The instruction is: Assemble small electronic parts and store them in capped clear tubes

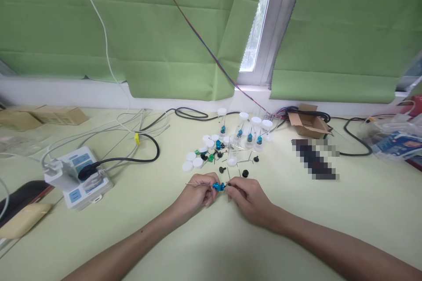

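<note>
Between thumb and fingers, my left hand (198, 191) pinches a small blue metal fitting (217, 186), from which a thin rod sticks out to the left. My right hand (249, 195) is closed at the fitting's right end, its fingertips pressed around a small dark piece that they largely hide. Just beyond lie loose black knobs (245, 173), thin metal hex keys and green and blue metal parts. A clear tube (232, 151) stands on the table amid them, with several round white caps (198, 163) to its left.
Several capped clear tubes (256, 131) holding blue fittings stand at the back. An open cardboard box (308, 124) and a dark blurred object (314, 160) are at right. On the left sits a white power strip (86, 175) with plugs and trailing cables.
</note>
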The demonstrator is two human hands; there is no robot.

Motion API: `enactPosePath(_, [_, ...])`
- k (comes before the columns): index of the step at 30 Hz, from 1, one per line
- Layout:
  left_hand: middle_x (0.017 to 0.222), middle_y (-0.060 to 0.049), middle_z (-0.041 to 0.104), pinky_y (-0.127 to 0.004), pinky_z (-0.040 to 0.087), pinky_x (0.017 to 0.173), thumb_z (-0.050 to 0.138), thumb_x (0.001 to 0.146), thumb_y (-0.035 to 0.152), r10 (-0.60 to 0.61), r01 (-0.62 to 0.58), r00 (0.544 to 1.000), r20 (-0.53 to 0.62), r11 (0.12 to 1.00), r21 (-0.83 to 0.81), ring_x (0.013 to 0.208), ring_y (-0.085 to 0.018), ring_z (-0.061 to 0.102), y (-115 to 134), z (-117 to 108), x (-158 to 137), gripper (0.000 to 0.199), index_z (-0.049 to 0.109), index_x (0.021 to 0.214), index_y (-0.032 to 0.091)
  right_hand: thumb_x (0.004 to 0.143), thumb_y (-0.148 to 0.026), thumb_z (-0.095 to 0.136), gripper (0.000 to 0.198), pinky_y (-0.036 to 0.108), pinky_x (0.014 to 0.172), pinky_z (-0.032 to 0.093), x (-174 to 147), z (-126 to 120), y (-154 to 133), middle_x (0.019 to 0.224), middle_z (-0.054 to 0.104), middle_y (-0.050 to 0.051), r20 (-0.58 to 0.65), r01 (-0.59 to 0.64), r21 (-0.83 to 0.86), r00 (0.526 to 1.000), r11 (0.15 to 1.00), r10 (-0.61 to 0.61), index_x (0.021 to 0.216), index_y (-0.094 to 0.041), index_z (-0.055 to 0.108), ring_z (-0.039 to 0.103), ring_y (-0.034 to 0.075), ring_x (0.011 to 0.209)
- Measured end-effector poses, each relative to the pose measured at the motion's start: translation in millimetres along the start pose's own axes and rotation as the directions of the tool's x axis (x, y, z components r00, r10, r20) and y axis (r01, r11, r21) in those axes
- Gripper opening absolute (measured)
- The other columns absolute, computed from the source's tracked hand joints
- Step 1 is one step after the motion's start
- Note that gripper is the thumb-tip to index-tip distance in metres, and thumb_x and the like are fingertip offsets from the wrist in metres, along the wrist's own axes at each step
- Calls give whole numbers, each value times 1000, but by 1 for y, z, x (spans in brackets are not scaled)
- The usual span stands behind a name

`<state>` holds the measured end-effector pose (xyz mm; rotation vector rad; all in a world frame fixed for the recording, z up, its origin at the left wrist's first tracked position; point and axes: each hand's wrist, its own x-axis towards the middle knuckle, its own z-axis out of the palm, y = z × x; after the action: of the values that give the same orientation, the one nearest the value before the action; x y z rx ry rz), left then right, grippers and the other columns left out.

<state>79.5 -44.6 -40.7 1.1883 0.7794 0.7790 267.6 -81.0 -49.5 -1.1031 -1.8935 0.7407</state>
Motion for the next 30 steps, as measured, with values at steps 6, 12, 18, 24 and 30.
enactPosePath(6, [62,2,49,-23,17,43,46,60,10,-24,24,1000,-7,999,-30,40,-4,41,3,1,0,17,58,48,13,93,-24,55,10,25,59,39,0,-1,-2,71,59,-1,-22,-2,27,1000,1000,2,88,-20,62,50,13,61])
enactPosePath(12, [61,2,47,-22,16,42,46,59,10,-38,37,999,-22,999,-37,40,-4,39,3,3,0,17,58,47,13,88,-21,63,14,24,53,41,-1,0,-1,81,63,2,-80,23,73,997,997,-17,101,-20,60,54,13,61])
enactPosePath(18, [61,2,46,-23,16,43,48,62,10,-34,33,999,-16,998,-46,41,-4,38,5,4,-1,18,57,47,13,89,-20,60,8,24,52,43,-1,0,2,90,60,3,-125,81,81,990,993,-71,97,-21,58,54,12,61])
enactPosePath(24, [60,2,47,-23,16,43,45,58,10,-29,28,999,-35,999,-27,41,-4,38,4,4,-2,17,56,46,13,90,-22,60,8,25,55,44,-2,0,1,89,61,4,-83,78,75,994,994,-71,98,-20,60,55,14,65])
enactPosePath(30, [60,2,47,-23,16,44,43,57,9,-6,6,1000,-19,1000,-3,41,-5,37,4,4,-2,16,53,45,13,91,-23,60,6,25,55,43,-2,-1,1,86,60,4,-71,77,62,995,995,-73,96,-20,60,54,14,64])
